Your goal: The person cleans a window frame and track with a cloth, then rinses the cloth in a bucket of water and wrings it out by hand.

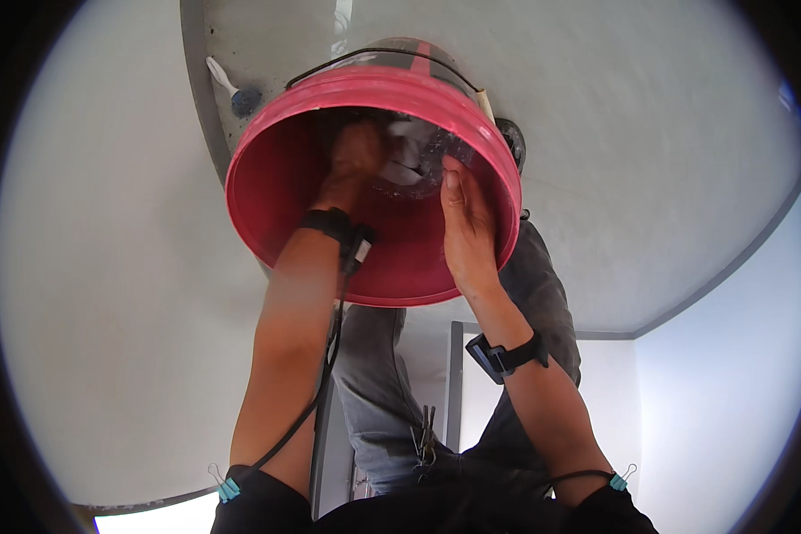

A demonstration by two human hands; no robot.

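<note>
Starting nearest, at the sleeves: small teal clips (225,485) pinning a thin black cable (329,356), running up the forearm to a black wristband (329,222). Risking a snag here, judging by the slack hanging free beside the bucket's lip.

Reaching deep into the red bucket (400,267) with the left hand (358,156), fingers curling toward a pale, crumpled mass (409,156) at the bottom; whether gripping it or only touching, not possible to tell through the glare and wet sheen. Pressing the right hand (467,227) flat against the inside wall just under the rim, fingers straight and close together, clamping nothing.

Sitting tilted, mouth facing up toward the head, above grey denim legs (374,392): smooth moulded plastic, round, thick rolled rim, thin wire bail (374,55) behind. Likely turning slippery where wet, so possibly sliding out from under the flat palm and tipping or spilling.

Lying farther off on the pale, finely textured surface (650,160): a white-handled brush (227,87) with a dark blue head, well apart from both hands.
</note>
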